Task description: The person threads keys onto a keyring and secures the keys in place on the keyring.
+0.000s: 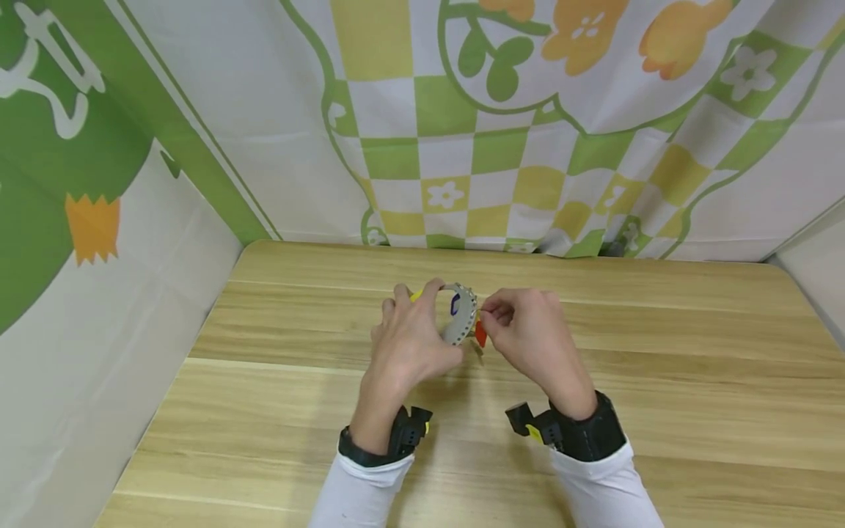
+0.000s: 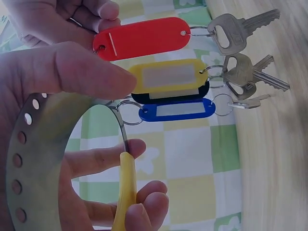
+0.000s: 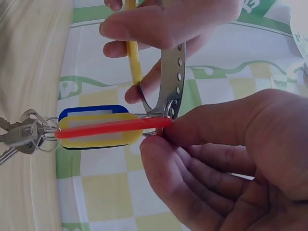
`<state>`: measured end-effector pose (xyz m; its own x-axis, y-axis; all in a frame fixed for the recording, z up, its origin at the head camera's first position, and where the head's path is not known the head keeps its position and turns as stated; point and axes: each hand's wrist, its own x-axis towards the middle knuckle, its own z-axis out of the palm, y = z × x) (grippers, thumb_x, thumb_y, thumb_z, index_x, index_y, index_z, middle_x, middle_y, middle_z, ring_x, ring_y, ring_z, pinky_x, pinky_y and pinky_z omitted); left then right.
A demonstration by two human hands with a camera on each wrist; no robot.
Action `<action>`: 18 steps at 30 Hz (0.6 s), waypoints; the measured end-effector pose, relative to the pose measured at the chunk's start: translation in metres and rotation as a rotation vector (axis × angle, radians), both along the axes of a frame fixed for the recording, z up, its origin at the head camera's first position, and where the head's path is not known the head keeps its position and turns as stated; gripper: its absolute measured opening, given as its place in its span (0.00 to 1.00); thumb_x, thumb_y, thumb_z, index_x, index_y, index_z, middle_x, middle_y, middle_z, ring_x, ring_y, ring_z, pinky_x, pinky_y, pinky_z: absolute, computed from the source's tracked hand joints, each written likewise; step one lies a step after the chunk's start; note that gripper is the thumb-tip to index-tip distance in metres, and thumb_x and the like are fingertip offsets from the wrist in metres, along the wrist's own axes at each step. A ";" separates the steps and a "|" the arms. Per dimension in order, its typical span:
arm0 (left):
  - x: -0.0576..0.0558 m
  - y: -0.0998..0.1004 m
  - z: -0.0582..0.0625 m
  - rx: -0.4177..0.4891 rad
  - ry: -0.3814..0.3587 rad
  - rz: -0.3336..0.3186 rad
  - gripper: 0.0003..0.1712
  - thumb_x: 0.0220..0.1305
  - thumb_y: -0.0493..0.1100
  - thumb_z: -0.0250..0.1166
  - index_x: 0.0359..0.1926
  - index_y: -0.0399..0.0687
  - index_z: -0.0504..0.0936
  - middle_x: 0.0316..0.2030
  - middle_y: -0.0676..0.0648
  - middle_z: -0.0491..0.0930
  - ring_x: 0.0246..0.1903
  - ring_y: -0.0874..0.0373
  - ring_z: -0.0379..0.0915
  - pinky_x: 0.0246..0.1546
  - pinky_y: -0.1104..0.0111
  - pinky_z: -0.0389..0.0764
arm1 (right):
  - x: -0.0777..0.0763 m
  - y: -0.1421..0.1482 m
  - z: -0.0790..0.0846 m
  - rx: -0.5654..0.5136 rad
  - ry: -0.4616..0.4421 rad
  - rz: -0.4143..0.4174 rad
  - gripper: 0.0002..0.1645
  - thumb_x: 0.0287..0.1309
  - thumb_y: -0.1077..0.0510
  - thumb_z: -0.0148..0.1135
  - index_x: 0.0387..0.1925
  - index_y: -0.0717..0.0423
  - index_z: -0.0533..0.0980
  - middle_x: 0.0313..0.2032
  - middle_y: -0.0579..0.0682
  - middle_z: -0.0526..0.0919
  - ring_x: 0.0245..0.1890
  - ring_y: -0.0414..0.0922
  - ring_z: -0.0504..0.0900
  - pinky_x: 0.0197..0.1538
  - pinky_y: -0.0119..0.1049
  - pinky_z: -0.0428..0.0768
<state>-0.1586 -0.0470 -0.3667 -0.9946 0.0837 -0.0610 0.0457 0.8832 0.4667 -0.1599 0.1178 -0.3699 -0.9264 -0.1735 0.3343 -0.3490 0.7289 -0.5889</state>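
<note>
My left hand (image 1: 409, 334) grips a large flat metal key ring (image 2: 36, 159) that has punched holes along its band and a yellow handle (image 2: 126, 192). Thumb and index finger of my right hand (image 1: 531, 334) pinch the end of a red key tag (image 2: 149, 37), by its small split ring, close to the metal band. A yellow key tag (image 2: 168, 74), a black key tag (image 2: 195, 93) and a blue key tag (image 2: 180, 109) hang beside the red one. Several silver keys (image 2: 231, 33) dangle from the tags. Fingers partly hide where the red tag's ring meets the band.
Both hands are above a light wooden table (image 1: 264, 411). A patterned green, white and yellow curtain (image 1: 462, 161) hangs behind its far edge, and a printed cloth wall (image 1: 152, 293) stands on the left. Each wrist wears a black camera strap (image 1: 587, 433).
</note>
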 end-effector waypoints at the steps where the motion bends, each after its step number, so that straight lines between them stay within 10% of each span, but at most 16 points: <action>1: 0.000 0.000 0.000 0.001 0.001 -0.005 0.54 0.30 0.50 0.68 0.66 0.64 0.60 0.48 0.43 0.63 0.40 0.49 0.61 0.29 0.58 0.66 | 0.000 0.000 0.000 0.005 0.017 0.010 0.04 0.49 0.60 0.60 0.25 0.51 0.80 0.21 0.39 0.77 0.21 0.33 0.74 0.27 0.29 0.72; 12: 0.000 -0.005 0.000 0.004 -0.005 -0.053 0.53 0.30 0.52 0.68 0.66 0.65 0.61 0.48 0.42 0.63 0.38 0.51 0.61 0.27 0.60 0.66 | -0.002 0.006 -0.003 0.091 0.185 0.178 0.04 0.50 0.63 0.60 0.28 0.53 0.80 0.25 0.41 0.78 0.22 0.31 0.73 0.27 0.26 0.71; 18: 0.000 -0.005 0.001 0.003 0.003 -0.034 0.54 0.30 0.52 0.69 0.66 0.63 0.60 0.47 0.43 0.63 0.39 0.50 0.61 0.28 0.60 0.67 | -0.003 0.005 -0.003 0.053 0.057 0.143 0.03 0.51 0.61 0.60 0.28 0.52 0.80 0.24 0.40 0.78 0.23 0.32 0.75 0.28 0.26 0.72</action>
